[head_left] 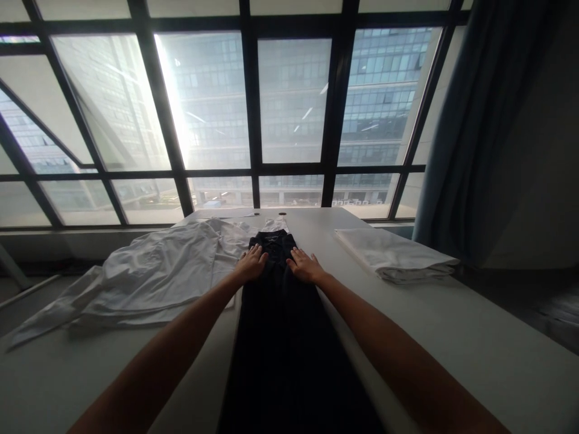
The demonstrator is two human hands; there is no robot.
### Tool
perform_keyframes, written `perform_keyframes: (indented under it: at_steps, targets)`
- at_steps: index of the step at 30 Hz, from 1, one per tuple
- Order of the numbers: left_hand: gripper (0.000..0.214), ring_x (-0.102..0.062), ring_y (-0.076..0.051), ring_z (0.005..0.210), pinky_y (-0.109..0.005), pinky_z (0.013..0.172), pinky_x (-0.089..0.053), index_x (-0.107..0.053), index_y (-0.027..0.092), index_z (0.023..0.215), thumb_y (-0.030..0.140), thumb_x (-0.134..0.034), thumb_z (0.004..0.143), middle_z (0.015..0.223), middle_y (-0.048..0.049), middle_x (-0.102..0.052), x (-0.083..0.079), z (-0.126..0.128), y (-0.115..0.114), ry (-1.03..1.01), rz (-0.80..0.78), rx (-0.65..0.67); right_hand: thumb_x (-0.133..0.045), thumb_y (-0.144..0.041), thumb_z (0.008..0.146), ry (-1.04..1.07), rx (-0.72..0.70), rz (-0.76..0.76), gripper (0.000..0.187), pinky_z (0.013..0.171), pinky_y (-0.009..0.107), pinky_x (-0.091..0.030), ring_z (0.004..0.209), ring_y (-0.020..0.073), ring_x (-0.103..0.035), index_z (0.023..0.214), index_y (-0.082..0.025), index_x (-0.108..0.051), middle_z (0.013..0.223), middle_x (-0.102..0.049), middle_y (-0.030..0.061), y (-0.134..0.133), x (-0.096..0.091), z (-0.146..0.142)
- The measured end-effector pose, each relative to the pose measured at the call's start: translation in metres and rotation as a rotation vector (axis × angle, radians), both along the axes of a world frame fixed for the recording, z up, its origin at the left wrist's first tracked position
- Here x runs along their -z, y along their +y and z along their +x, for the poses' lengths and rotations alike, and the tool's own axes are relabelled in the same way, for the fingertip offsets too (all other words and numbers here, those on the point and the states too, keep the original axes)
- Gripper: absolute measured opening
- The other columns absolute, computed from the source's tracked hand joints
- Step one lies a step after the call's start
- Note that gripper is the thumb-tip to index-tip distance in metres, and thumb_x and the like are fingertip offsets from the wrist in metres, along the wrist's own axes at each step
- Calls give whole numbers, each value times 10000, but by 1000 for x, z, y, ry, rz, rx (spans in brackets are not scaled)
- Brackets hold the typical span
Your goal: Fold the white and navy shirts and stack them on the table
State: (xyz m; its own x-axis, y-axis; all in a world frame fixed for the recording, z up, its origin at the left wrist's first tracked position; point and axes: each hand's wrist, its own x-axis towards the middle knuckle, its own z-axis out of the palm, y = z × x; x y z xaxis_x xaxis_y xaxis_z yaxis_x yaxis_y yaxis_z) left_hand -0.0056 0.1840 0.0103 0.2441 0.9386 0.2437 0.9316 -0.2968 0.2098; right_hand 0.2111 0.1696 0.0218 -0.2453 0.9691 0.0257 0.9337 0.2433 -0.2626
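A long dark garment lies folded lengthwise down the middle of the white table, running from the near edge toward the window. My left hand rests flat on its far left part, fingers stretched out. My right hand lies flat on its far right part, fingers spread. Both hands press on the cloth near its collar end and hold nothing.
A crumpled white shirt spreads over the table's left side, one sleeve trailing to the left edge. A folded stack of white cloth sits at the right. Large windows stand behind the table; a dark curtain hangs at right.
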Motion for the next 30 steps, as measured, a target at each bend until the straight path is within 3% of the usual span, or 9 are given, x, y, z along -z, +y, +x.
perform_keyframes:
  at_steps: [6, 13, 18, 21, 24, 27, 30]
  targets:
    - [614, -173, -287, 1499, -447, 1198, -184, -369, 123, 1497, 471, -336, 992, 1601, -153, -257, 8, 3, -75, 80, -54, 74, -271, -462, 1014, -96, -139, 40, 629, 1206, 486, -57, 1514, 206, -87, 1573, -179, -216, 1636, -134, 80, -68, 5, 2]
    - [621, -146, -267, 1505, -458, 1207, -160, -339, 163, 1525, 486, -327, 995, 1608, -118, -239, 14, 3, -136, 62, -15, 111, -263, -440, 1022, -31, -164, 113, 599, 1208, 462, -90, 1507, 201, -137, 1563, -182, -260, 1622, -197, 84, -108, 6, 5]
    - [647, -139, -221, 1508, -409, 1222, -140, -290, 250, 1551, 567, -317, 987, 1623, -47, -198, 21, -9, -190, 51, -88, 320, -335, -397, 1010, 8, -195, 114, 555, 1198, 464, -148, 1491, 218, -209, 1526, -193, -357, 1598, -284, 91, -142, 12, 24]
    - [631, -139, -221, 1507, -416, 1229, -127, -308, 247, 1546, 545, -340, 990, 1622, -45, -198, 15, -19, -213, 30, -163, 370, -381, -282, 984, 57, -197, 180, 473, 1190, 425, -204, 1441, 214, -333, 1430, -192, -509, 1546, -402, 85, -161, 12, 39]
    - [596, -163, -222, 1504, -418, 1230, -162, -368, 300, 1518, 529, -417, 970, 1612, -15, -247, 3, -34, -232, -24, -247, 477, -437, -108, 874, 111, -236, 205, 477, 1134, 351, -326, 1308, 199, -503, 1296, -212, -633, 1429, -547, 70, -176, 2, 60]
    - [540, -227, -220, 1490, -416, 1223, -223, -439, 358, 1471, 445, -504, 943, 1588, 21, -321, -10, -55, -255, -78, -312, 575, -496, -42, 753, 86, -327, 77, 570, 1081, 337, -399, 1253, 222, -547, 1267, -225, -660, 1390, -568, 76, -189, -11, 81]
    - [466, -301, -207, 1463, -401, 1207, -278, -549, 385, 1379, 315, -525, 919, 1550, 47, -398, -19, -73, -278, -137, -330, 629, -551, -86, 759, 94, -370, -52, 581, 1076, 351, -413, 1300, 243, -508, 1305, -262, -642, 1458, -495, 74, -205, -24, 90]
